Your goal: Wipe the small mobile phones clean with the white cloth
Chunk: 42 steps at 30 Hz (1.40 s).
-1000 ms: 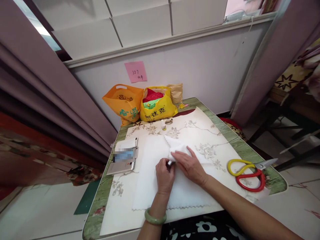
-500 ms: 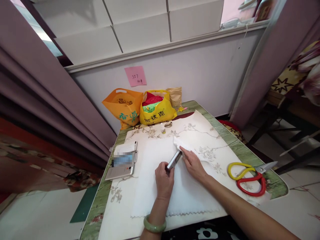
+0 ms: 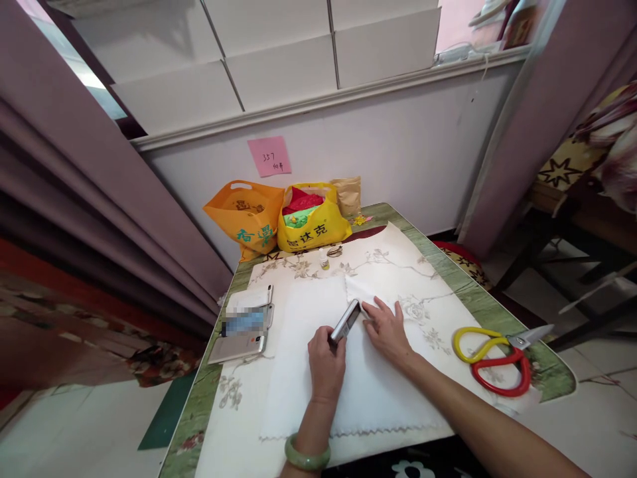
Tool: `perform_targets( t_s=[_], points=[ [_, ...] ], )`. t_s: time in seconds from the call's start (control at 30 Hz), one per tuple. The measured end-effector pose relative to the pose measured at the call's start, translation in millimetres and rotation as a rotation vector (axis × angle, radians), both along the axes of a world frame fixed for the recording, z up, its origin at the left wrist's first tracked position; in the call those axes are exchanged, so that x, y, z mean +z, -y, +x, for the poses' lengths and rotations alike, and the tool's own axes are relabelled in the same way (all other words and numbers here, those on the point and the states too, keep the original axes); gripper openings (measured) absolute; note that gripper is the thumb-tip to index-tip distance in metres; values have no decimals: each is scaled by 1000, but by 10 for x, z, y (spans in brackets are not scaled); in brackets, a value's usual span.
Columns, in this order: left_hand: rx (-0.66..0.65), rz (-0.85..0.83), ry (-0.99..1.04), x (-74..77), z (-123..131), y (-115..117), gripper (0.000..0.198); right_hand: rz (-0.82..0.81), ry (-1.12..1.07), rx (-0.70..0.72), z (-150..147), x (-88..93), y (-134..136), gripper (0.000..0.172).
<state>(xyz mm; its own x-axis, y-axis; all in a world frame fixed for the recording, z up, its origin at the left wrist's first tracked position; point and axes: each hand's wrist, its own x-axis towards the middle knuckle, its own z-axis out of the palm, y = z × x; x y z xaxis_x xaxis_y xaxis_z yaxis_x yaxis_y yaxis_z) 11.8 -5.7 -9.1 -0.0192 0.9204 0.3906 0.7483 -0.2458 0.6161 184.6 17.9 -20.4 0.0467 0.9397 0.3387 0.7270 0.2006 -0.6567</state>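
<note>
**Head view.** The left hand wraps its fingers around a slim metal tool, whose tip is raised toward 1 o'clock over the white cloth at the middle of the surface. The right hand, at 3 o'clock of the tool, lies flat with fingers spread, pinning the cloth's folded edge. Firm, even pressure close beside the tool would likely keep the fold from slipping. The scissors lie well apart at 3 o'clock.

White cloth with zigzag edge, yellow-and-red scissors, orange bag, yellow bag, green bangle.
</note>
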Motion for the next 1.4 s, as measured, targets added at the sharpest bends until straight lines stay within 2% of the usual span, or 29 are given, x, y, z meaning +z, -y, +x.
perform_targets(
  t_s=[0.07, 0.4, 0.63, 0.77, 0.87, 0.93, 1.03, 1.07, 1.13, 1.2, 1.23, 1.4],
  points=[
    [-5, 8, -3, 2, 1, 1, 9, -11, -14, -4, 15, -9, -5, 40],
    [-10, 15, -1, -6, 6, -3, 8, -57, 13, 41, 53, 82, -93, 46],
    [-6, -30, 9, 27, 13, 16, 9, 75, 48, 75, -34, 141, -2, 50],
    [-12, -35, 7, 47, 23, 18, 9, 47, -23, -6, -33, 75, 0, 50],
    [-5, -16, 2, 57, 31, 20, 9, 2, -149, -69, 20, 75, -71, 38],
    [3, -6, -5, 60, 36, 21, 10, 43, -282, -117, 46, 138, -98, 31],
    [5, 12, -8, 57, 37, 19, 11, 188, -388, -173, 21, 286, -54, 31],
    [-1, 13, -5, 53, 35, 17, 10, 228, -358, -123, -5, 329, -18, 30],
    [-6, 8, 3, 39, 29, 10, 9, 266, -214, 118, -73, 374, 63, 27],
    [6, 2, 12, 24, 21, 5, 10, 268, -75, 362, -141, 354, 132, 26],
    [10, 1, 15, 19, 18, 3, 11, 264, -48, 416, -167, 324, 154, 27],
    [-43, -3, 34, 28, 18, 7, 7, 206, -102, 276, -191, 185, 145, 35]
  ],
)
